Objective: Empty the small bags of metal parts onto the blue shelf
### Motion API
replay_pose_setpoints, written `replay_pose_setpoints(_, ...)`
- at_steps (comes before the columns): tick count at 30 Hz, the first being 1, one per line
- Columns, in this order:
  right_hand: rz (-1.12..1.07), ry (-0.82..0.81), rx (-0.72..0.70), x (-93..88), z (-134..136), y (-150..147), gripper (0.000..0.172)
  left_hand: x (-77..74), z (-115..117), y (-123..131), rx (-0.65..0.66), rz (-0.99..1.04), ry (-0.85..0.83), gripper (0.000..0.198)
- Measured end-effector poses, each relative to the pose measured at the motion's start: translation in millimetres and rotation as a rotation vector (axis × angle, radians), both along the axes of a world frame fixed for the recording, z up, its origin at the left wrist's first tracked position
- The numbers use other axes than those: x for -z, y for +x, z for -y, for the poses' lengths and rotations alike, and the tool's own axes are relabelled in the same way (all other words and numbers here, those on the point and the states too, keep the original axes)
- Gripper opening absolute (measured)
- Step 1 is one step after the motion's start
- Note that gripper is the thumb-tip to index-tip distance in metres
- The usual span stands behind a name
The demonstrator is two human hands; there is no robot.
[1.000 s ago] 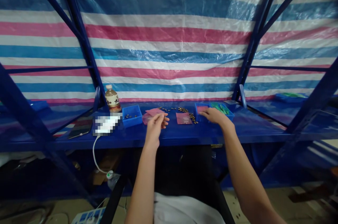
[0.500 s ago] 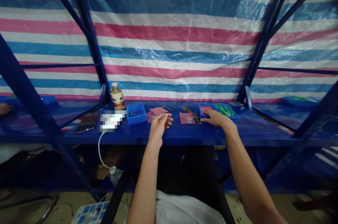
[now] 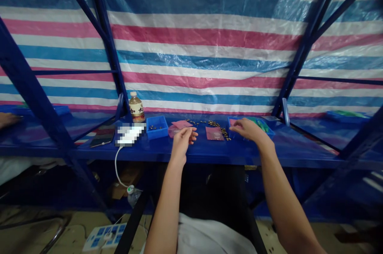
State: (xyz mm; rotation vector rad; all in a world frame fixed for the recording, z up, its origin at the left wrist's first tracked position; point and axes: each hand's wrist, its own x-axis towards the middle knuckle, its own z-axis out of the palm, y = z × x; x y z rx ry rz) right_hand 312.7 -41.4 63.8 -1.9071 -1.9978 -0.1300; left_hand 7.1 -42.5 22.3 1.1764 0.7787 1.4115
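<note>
My left hand point(image 3: 184, 141) hovers over the front of the blue table, its fingers curled in toward the thumb. Anything between them is hidden. Just behind it lie small pink bags point(image 3: 182, 124). My right hand point(image 3: 247, 129) is over the near side of a blue divided tray point(image 3: 271, 132), fingers bent down and a little apart above the pink bags point(image 3: 232, 122) in its left part. Green packets point(image 3: 262, 125) fill the right part. Between my hands a pink bag point(image 3: 214, 133) lies flat, with small brass-coloured pieces point(image 3: 224, 131) scattered beside and behind it.
A blue bin point(image 3: 157, 127) with a few small metal pieces stands left, near a drink bottle point(image 3: 137, 108). Further left are a phone point(image 3: 102, 138) and a white cable point(image 3: 117, 168). Blue frame posts point(image 3: 109, 48) rise at both sides. Another person's hand point(image 3: 8, 120) shows at far left.
My right hand has lifted slightly, and its fingers bend more over the tray. My left hand stays curled in nearly the same place. The whole view has shifted a little.
</note>
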Motion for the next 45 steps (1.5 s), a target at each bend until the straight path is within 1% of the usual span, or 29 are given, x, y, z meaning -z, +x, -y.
replay_pose_setpoints(1,0.006,0.012,0.006,-1.9,-3,-1,0.049,-0.1,0,0,-0.001,0.003,0.002,0.032)
replay_pose_setpoints(3,0.013,-0.011,-0.005,-3.2,-9,-5,0.05,-0.2,0,-1,0.0,0.009,0.005,0.032)
replay_pose_setpoints(5,-0.004,-0.093,-0.019,-0.5,-14,-9,0.053,-0.4,1,-1,-0.003,0.014,0.006,0.032)
replay_pose_setpoints(8,-0.07,-0.232,0.04,8.1,-17,-15,0.07,-1.3,2,-1,-0.007,0.015,0.006,0.032)
replay_pose_setpoints(10,-0.097,-0.29,0.085,13.7,-16,-18,0.078,-2.2,3,-1,-0.004,0.019,0.01,0.032)
replay_pose_setpoints(12,-0.098,-0.287,0.102,17.3,-16,-18,0.081,-2.9,4,0,0.004,0.021,0.016,0.032)
replay_pose_setpoints(16,-0.12,-0.223,0.081,18.7,-17,-17,0.077,-1.0,3,1,0.005,0.009,0.015,0.033)
replay_pose_setpoints(18,-0.129,-0.143,0.079,17.4,-18,-20,0.074,1.3,1,1,0.004,0.004,0.015,0.033)
replay_pose_setpoints(19,-0.124,-0.06,0.085,16.6,-19,-23,0.071,2.4,-1,1,0.005,0.002,0.016,0.033)
replay_pose_setpoints(21,-0.112,0.192,0.097,15.3,-21,-35,0.065,4.0,-3,1,0.003,0.002,0.013,0.034)
replay_pose_setpoints(23,-0.135,0.432,0.074,16.0,-22,-53,0.058,4.4,-4,1,-0.001,0.005,0.005,0.035)
replay_pose_setpoints(24,-0.162,0.493,0.043,17.6,-23,-64,0.054,4.2,-4,1,-0.003,0.006,0.0,0.036)
replay_pose_setpoints(25,-0.192,0.501,0.005,20.3,-23,-75,0.051,3.8,-4,0,-0.005,0.005,-0.002,0.036)
replay_pose_setpoints(27,-0.219,0.414,-0.045,29.1,-24,-99,0.044,2.6,-4,-1,-0.007,0.002,0.001,0.037)
replay_pose_setpoints(28,-0.216,0.359,-0.027,34.8,-24,-111,0.042,2.0,-3,-1,-0.008,0.002,0.003,0.037)
replay_pose_setpoints(29,-0.215,0.299,0.022,40.8,-24,-122,0.04,1.4,-3,-2,-0.009,0.004,0.003,0.038)
replay_pose_setpoints(32,-0.198,0.081,0.144,56.8,-21,-147,0.041,0.4,-4,-5,-0.015,0.013,-0.002,0.039)
replay_pose_setpoints(34,-0.16,0.002,0.154,62.8,-16,-155,0.039,0.0,-4,-6,-0.029,0.022,0.0,0.04)
replay_pose_setpoints(36,-0.13,0.013,0.123,64.7,-11,-157,0.033,-0.2,-5,-8,-0.044,0.027,0.009,0.039)
replay_pose_setpoints(39,-0.159,0.071,0.103,62.5,-4,-153,0.026,-0.1,-5,-9,-0.059,0.03,0.018,0.038)
replay_pose_setpoints(43,-0.215,0.107,0.167,57.8,2,-151,0.014,1.4,-6,-10,-0.074,0.049,0.011,0.037)
replay_pose_setpoints(45,-0.231,0.103,0.195,56.6,4,-154,0.014,2.4,-7,-9,-0.075,0.052,0.011,0.037)
